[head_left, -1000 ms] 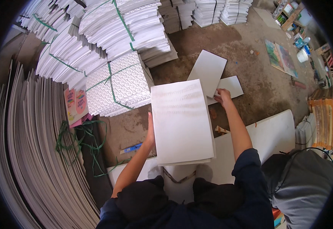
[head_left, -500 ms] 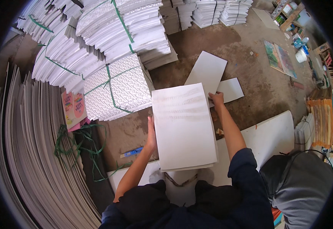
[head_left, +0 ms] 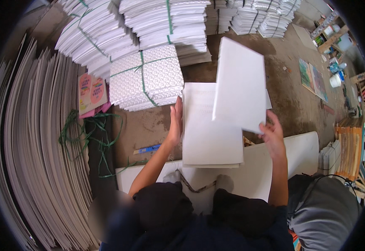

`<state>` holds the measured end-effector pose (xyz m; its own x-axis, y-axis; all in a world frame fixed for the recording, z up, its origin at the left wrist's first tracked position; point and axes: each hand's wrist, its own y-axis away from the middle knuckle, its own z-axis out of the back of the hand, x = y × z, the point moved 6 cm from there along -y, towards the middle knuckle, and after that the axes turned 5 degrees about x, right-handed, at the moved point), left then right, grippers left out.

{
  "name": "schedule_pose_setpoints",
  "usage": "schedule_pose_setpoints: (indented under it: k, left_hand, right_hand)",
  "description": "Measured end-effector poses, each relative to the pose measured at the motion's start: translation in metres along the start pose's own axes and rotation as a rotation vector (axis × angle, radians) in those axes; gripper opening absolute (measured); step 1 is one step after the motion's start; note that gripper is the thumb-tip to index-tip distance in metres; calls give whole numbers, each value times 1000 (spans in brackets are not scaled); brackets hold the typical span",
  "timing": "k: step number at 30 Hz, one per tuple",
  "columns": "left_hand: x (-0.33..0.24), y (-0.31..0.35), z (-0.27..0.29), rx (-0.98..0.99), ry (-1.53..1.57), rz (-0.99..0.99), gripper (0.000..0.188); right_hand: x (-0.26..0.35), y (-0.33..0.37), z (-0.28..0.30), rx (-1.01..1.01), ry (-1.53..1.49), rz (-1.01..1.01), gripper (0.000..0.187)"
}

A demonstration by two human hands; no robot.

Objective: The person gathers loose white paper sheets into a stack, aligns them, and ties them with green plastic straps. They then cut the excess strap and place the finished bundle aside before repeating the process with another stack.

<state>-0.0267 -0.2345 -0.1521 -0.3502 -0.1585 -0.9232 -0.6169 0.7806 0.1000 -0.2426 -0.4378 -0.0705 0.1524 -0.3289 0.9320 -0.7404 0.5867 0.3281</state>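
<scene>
A white rectangular board [head_left: 240,83] is raised and tilted over the right part of a white stack of sheets [head_left: 211,144]. My right hand [head_left: 273,136] grips the board at its near right corner, thumb on top. The stack in front of my knees has faint grey smudges on its top sheet. Flat along the stack's left edge rests my left hand [head_left: 175,123], its fingers stretched out. Behind the raised board, a white corner of another piece [head_left: 268,100] shows on the floor.
A tied bundle of embossed white sheets [head_left: 147,77] sits just beyond my left hand. A blue cutter knife [head_left: 147,149] and tangled green strapping [head_left: 100,134] lie left. Tall grey sheets [head_left: 44,138] stand at far left. Grey cloth [head_left: 325,209] with a black cord lies lower right.
My right hand has picked up the white board from the floor and brought it over the stack. My left hand stays at the stack's left edge. The view has shifted slightly.
</scene>
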Motion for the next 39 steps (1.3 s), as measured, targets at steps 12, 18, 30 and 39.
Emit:
schedule_pose_setpoints:
  k: [12, 18, 30, 39]
  left_hand:
    - [-13, -5, -10, 83, -173, 131, 78]
    - [-11, -19, -5, -25, -326, -31, 76]
    - [18, 6, 29, -139, 31, 218, 84]
    - [21, 6, 3, -54, -26, 148, 83]
  right_hand:
    - [-19, -24, -44, 122, 510, 99, 62]
    - [-52, -52, -70, 159, 617, 105, 65]
    - [-45, -33, -63, 94, 308, -88, 79]
    - [-80, -46, -54, 211, 109, -173, 85]
